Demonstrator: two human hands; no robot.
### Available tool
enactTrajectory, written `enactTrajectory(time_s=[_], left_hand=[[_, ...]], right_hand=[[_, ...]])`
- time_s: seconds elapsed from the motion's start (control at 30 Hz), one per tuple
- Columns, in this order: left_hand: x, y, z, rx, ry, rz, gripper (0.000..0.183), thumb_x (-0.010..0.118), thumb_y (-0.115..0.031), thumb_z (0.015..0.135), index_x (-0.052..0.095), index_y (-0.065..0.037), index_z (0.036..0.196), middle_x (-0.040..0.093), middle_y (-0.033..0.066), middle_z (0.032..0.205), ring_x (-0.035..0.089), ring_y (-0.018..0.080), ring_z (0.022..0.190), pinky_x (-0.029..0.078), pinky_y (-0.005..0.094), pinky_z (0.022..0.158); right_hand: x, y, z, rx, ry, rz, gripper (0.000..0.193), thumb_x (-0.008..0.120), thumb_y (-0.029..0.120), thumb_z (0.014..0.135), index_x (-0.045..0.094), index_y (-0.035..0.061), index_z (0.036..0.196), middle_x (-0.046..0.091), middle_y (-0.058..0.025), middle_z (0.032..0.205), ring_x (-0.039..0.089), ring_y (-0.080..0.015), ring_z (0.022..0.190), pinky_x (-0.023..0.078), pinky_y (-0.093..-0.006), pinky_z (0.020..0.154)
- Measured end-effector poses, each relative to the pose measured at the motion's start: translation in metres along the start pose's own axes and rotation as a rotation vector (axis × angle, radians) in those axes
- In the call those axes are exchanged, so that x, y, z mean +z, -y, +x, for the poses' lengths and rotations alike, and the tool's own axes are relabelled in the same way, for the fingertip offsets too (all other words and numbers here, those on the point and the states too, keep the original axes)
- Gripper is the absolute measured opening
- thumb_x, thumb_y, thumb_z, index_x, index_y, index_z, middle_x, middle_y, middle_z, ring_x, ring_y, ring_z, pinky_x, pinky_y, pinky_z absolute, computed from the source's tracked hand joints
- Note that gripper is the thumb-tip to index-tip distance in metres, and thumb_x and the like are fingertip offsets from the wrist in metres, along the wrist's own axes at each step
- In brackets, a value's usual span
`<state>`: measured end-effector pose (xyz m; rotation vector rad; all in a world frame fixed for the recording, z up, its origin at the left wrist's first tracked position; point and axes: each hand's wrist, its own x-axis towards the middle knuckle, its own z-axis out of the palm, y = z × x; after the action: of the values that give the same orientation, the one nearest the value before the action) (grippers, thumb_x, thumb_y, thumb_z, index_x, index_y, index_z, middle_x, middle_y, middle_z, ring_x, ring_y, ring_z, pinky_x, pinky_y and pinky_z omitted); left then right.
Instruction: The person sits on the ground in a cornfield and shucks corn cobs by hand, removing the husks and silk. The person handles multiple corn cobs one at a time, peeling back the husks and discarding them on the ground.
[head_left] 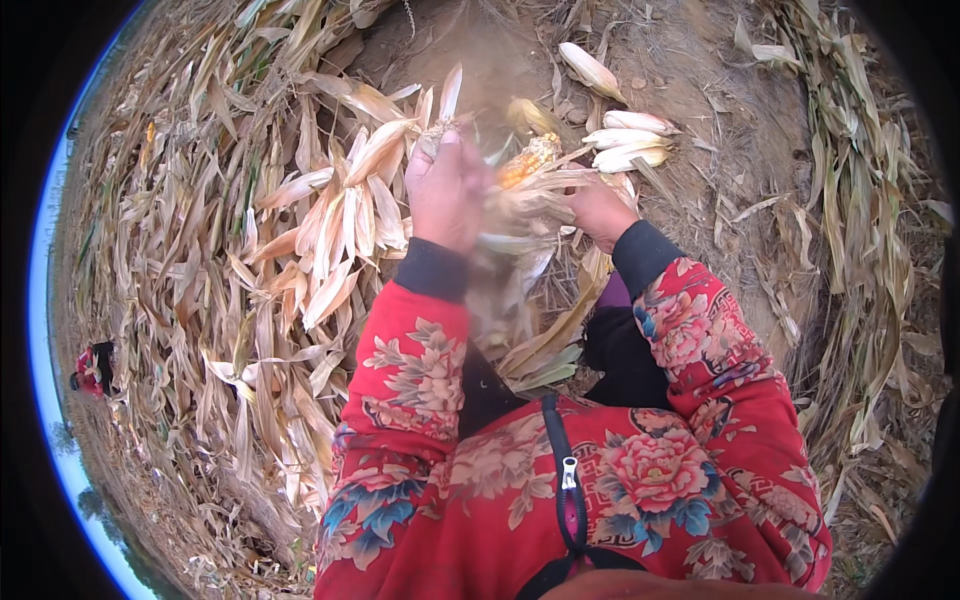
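Between my hands is an ear of corn (530,162), its yellow kernels bared and dry husk peeled back around it. My right hand (603,212) is closed on the husk-covered end of this ear. Just left of it, my left hand (445,195) is closed with the thumb up, pinching a dry corn husk (436,136); its fingers are partly blurred. Pale peeled husks (345,225) lie in a heap beside my left hand. Beyond my right hand, a few ears in pale husk (630,140) rest on the soil.
Another husked ear (590,72) lies farther off on bare brown soil (700,85). Dry corn stalks (180,250) cover the left side, and a band of them (860,200) runs along the right. Someone in red (95,368) is far off at the left edge.
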<state>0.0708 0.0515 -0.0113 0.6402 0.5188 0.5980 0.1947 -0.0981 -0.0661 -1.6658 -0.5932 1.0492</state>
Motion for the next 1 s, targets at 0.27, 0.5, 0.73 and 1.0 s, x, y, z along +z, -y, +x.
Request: enactTrajectory(time_s=[0.27, 0.5, 0.73, 1.0], left_hand=[[0.007, 0.007, -0.001, 0.003, 0.181, 0.420, 0.018, 0.048, -0.014, 0.101, 0.055, -0.001, 0.111, 0.047, 0.0001, 0.064, 0.036, 0.0063, 0.051, 0.034, 0.0235, 0.049], [-0.006, -0.008, 0.011, 0.017, 0.000, 0.007, 0.027, 0.048, -0.022, 0.102, 0.052, 0.000, 0.117, 0.062, 0.0090, 0.089, 0.056, 0.0156, 0.071, 0.047, 0.0294, 0.067], [-0.010, 0.008, 0.009, -0.257, 0.126, 0.156, 0.048, 0.047, -0.041, 0.100, 0.048, -0.001, 0.128, 0.056, 0.0126, 0.126, 0.054, 0.0228, 0.110, 0.043, 0.0386, 0.095], [-0.005, 0.029, 0.006, -0.238, 0.049, 0.029, 0.051, 0.032, -0.042, 0.104, 0.054, 0.000, 0.121, 0.063, 0.0116, 0.103, 0.061, 0.0173, 0.090, 0.049, 0.0320, 0.082]], right_hand=[[-0.012, 0.014, -0.005, -0.697, -0.142, -0.978, 0.065, 0.075, 0.010, 0.069, 0.051, 0.0081, 0.128, 0.051, -0.0169, 0.131, 0.048, -0.0394, 0.121, 0.041, -0.0419, 0.102], [-0.011, 0.038, -0.024, -0.333, 0.112, -0.556, 0.048, 0.076, 0.017, 0.076, 0.059, 0.0051, 0.119, 0.066, -0.0135, 0.109, 0.063, -0.0276, 0.102, 0.048, -0.0357, 0.089], [-0.014, 0.043, -0.020, -0.369, 0.075, -0.233, 0.052, 0.064, 0.031, 0.090, 0.052, 0.0041, 0.133, 0.064, -0.0143, 0.120, 0.060, -0.0215, 0.107, 0.043, -0.0324, 0.098], [0.020, 0.023, -0.020, -0.400, -0.139, -0.606, 0.052, 0.069, 0.027, 0.083, 0.054, 0.0040, 0.128, 0.064, -0.0214, 0.114, 0.064, -0.0361, 0.101, 0.050, -0.0383, 0.085]])
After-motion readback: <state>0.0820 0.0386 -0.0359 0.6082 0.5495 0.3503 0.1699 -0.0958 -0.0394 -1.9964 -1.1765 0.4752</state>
